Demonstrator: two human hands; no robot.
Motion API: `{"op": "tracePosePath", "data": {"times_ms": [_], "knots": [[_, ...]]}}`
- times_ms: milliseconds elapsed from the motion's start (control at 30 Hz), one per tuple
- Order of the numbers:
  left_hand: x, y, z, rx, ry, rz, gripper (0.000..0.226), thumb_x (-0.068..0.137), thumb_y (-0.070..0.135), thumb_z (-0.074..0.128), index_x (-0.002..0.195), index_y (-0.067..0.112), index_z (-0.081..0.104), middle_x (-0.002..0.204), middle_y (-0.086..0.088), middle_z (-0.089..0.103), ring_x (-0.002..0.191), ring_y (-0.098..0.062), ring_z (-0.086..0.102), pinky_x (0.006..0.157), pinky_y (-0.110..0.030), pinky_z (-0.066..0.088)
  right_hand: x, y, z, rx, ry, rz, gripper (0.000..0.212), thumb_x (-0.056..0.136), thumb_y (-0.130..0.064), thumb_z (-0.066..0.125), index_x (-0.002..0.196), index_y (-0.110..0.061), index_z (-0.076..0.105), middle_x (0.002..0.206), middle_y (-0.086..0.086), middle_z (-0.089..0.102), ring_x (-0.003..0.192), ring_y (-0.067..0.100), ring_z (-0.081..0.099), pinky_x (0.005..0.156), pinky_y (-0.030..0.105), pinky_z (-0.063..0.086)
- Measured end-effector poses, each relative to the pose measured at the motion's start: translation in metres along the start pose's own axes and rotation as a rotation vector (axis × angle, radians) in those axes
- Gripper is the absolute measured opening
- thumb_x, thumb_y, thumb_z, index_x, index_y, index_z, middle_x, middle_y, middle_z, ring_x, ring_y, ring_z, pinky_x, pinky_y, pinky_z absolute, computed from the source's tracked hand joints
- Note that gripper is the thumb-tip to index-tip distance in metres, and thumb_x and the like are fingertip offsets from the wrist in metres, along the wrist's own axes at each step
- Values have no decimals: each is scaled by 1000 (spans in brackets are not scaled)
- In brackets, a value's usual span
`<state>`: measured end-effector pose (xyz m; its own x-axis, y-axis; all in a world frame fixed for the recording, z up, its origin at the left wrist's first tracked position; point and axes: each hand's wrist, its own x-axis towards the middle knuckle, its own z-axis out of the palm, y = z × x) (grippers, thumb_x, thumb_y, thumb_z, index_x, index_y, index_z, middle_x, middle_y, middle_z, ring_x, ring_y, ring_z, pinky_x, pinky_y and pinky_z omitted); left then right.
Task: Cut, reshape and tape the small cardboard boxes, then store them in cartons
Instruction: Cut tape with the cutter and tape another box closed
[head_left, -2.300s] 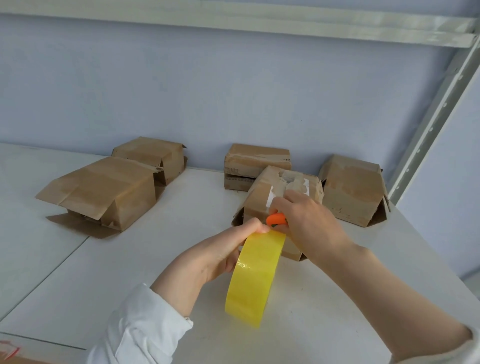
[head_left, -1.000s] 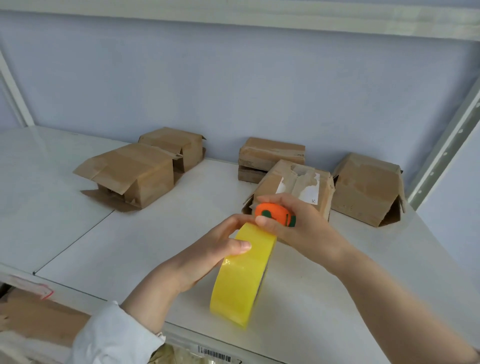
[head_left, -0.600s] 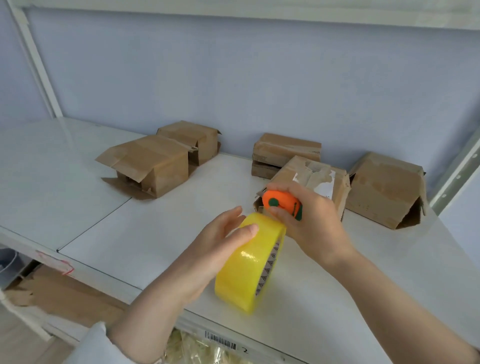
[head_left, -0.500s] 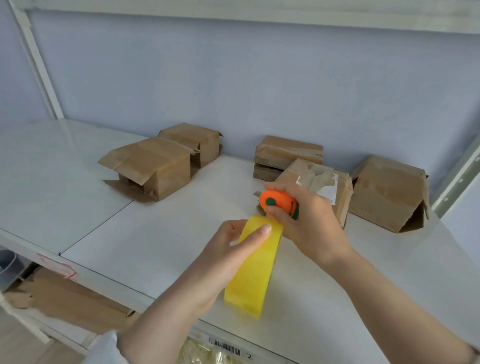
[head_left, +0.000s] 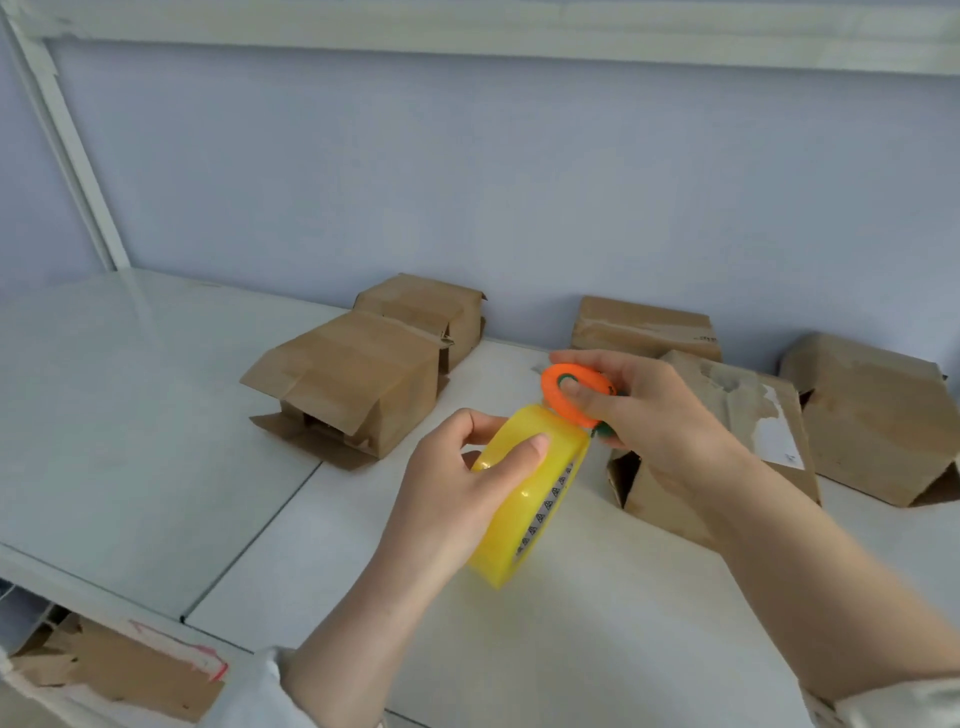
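Yellow tape roll (head_left: 519, 519) turned sideways again, left hand (head_left: 457, 499) gripping it, right hand (head_left: 660, 426) pinching orange cutter (head_left: 551, 392)

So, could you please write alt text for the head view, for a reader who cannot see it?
A person's left hand grips a yellow tape roll while the right hand holds a small orange cutter at its top edge. Five worn cardboard boxes sit behind them on a white shelf.

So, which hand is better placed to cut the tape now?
The right hand: it holds the orange cutter at the top of the yellow tape roll, while the left hand grips that roll.
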<state>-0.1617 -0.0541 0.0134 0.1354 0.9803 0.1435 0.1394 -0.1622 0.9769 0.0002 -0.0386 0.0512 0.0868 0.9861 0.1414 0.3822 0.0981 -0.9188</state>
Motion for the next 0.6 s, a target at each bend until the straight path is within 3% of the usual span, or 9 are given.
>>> {"op": "tracePosePath", "data": {"times_ms": [100, 233, 300, 367, 433, 533, 600], "knots": [[11, -6, -14, 8, -4, 18, 35, 61, 49, 65, 86, 24, 63, 84, 11, 68, 77, -5, 64, 69, -25, 51, 15, 0, 13, 182, -65, 144, 25, 92, -15, 57, 116, -18, 65, 115, 15, 64, 90, 18, 55, 65, 20, 42], [25, -17, -24, 52, -8, -6, 23, 76, 46, 70, 86, 26, 61, 85, 10, 67, 77, -4, 63, 66, -20, 49, 29, 8, 27, 293, -116, 252, 30, 94, -18, 52, 122, -11, 60, 112, 12, 67, 94, 15, 59, 72, 21, 46], [33, -21, -25, 104, 0, -18, 19, 81, 43, 63, 89, 26, 59, 88, 10, 64, 79, -4, 61, 64, -15, 46, 34, 12, 35, 128, -65, 239, 33, 96, -26, 49, 124, -11, 60, 119, 10, 64, 91, 12, 56, 72, 18, 41], [42, -23, -24, 198, 33, 3, 28, 80, 50, 57, 94, 26, 56, 94, 11, 58, 83, -2, 56, 68, -18, 44, 41, 19, 38, -241, 10, 181, 41, 97, -38, 42, 130, -17, 56, 132, -2, 55, 112, 11, 52, 89, 20, 37], [49, -23, -22, 348, 125, 120, 36, 78, 52, 56, 102, 26, 53, 99, 13, 50, 88, -4, 50, 77, -23, 40, 40, 21, 34, -574, 99, 85, 46, 96, -45, 36, 135, -24, 51, 143, -5, 43, 132, 17, 30, 101, 25, 24], [59, -14, -16, 555, 186, 400, 36, 81, 47, 55, 105, 21, 54, 100, 11, 48, 97, -10, 44, 78, -19, 31, 26, 18, 3, -660, 258, -127, 42, 96, -40, 39, 135, -29, 49, 134, -10, 43, 128, 13, 22, 96, 15, 16], [64, -8, -8, 691, 108, 431, 27, 87, 44, 49, 102, 22, 55, 101, 9, 49, 101, -13, 43, 77, -19, 29, 9, 30, -36, -637, 336, -182, 42, 94, -36, 44, 135, -27, 48, 132, -12, 47, 131, 10, 26, 98, 12, 15]]}}
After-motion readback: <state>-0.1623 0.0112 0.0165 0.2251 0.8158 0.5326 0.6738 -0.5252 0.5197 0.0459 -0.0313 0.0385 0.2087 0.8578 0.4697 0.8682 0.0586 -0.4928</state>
